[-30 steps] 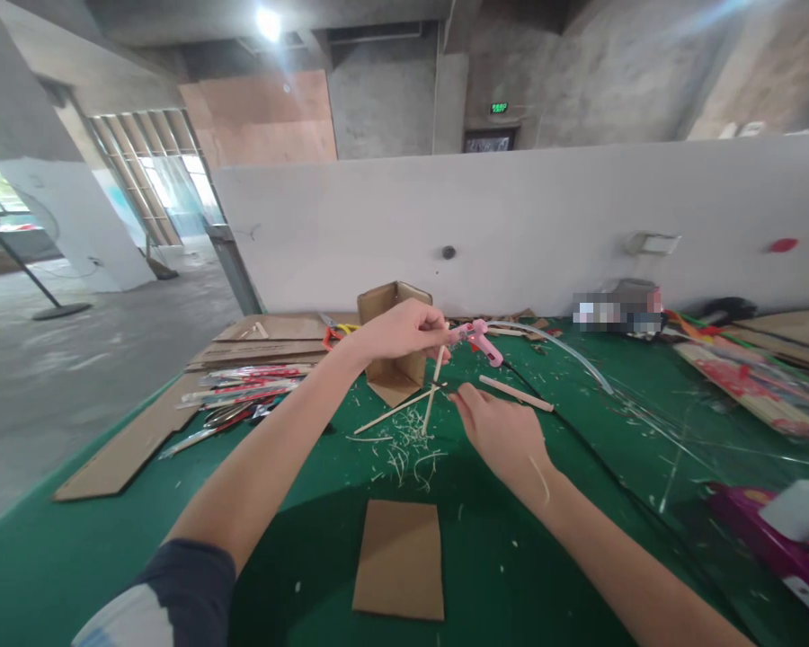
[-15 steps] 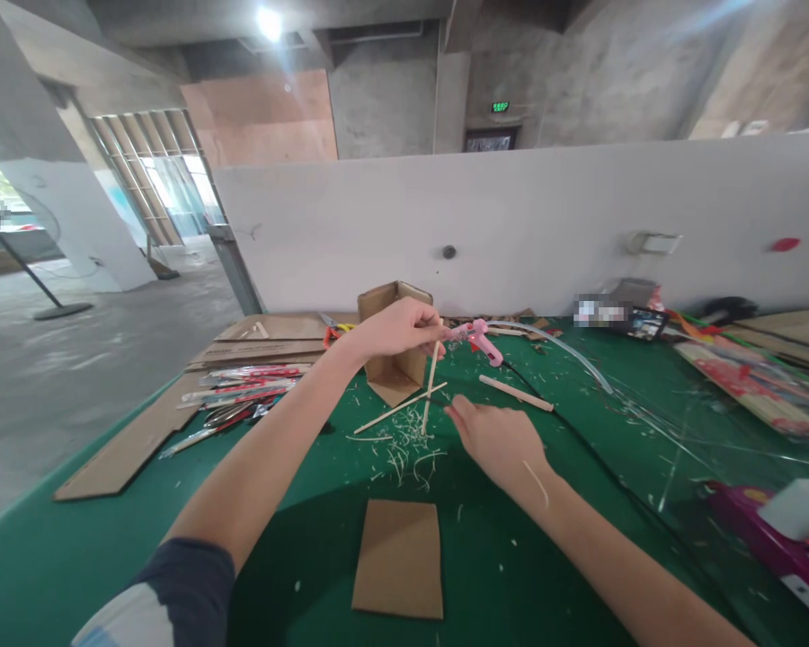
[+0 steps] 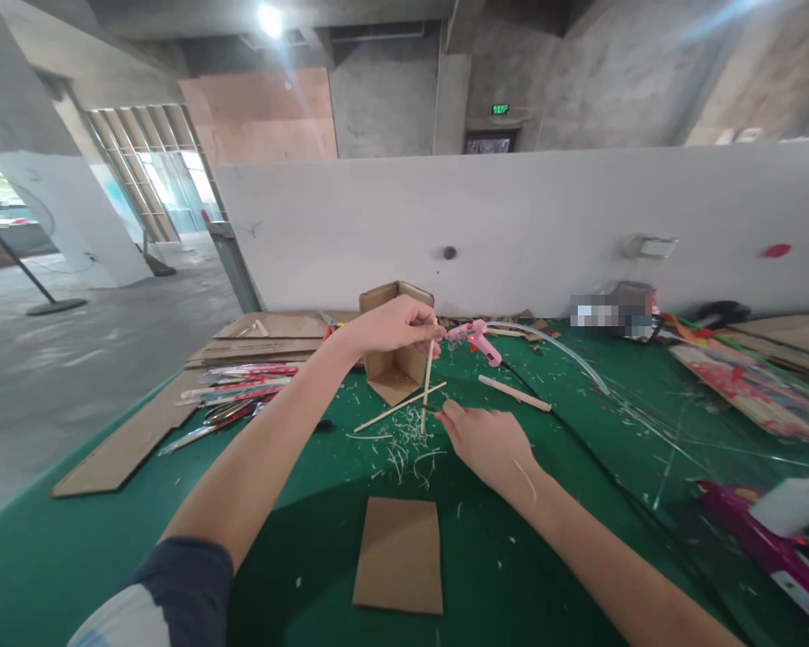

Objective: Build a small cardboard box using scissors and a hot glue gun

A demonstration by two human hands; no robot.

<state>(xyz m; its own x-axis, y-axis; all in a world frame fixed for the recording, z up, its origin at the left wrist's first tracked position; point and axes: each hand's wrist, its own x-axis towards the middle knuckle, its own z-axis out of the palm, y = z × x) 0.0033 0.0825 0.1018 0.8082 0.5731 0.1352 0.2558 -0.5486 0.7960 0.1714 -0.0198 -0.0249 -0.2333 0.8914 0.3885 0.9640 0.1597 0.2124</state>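
My left hand pinches the top of a thin wooden stick, which stands nearly upright with its lower end among shavings on the table. Level with the lower part of that stick is my right hand, closed on a small knife. Only a thin dark blade shows, touching or very near the stick; the handle is hidden in my fingers. A second wooden stick lies slanting across behind the first. Pale curled shavings are scattered below both hands.
Behind my left hand stands an open cardboard box. A pink glue gun with a black cable lies to the right. A cardboard square is in front, packaged tools at left, and a purple device at right.
My right hand has shifted a little left, bringing the blade to the stick. The stick's top has moved slightly left with my left hand.
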